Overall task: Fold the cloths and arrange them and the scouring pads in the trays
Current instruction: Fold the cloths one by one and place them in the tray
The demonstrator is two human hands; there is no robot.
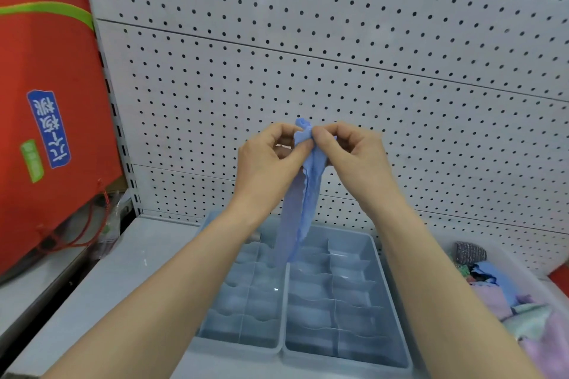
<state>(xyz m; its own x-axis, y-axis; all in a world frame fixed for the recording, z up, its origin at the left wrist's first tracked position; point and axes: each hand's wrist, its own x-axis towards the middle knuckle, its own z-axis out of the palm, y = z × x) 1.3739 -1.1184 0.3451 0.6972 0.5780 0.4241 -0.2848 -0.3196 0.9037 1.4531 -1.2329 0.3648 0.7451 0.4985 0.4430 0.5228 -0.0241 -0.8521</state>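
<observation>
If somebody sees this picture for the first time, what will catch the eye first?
First, the blue cloth hanging in the middle, pinched at its top by the left hand and the right hand before a white pegboard. Below it, two grey-blue divided trays lie side by side. A big red bag stands far left.

- Your grey shelf (129, 271) carries two divided trays, touching side by side: left tray (234, 345), right tray (388, 286).
- Clear bin (529, 274) sits just right of them.
</observation>
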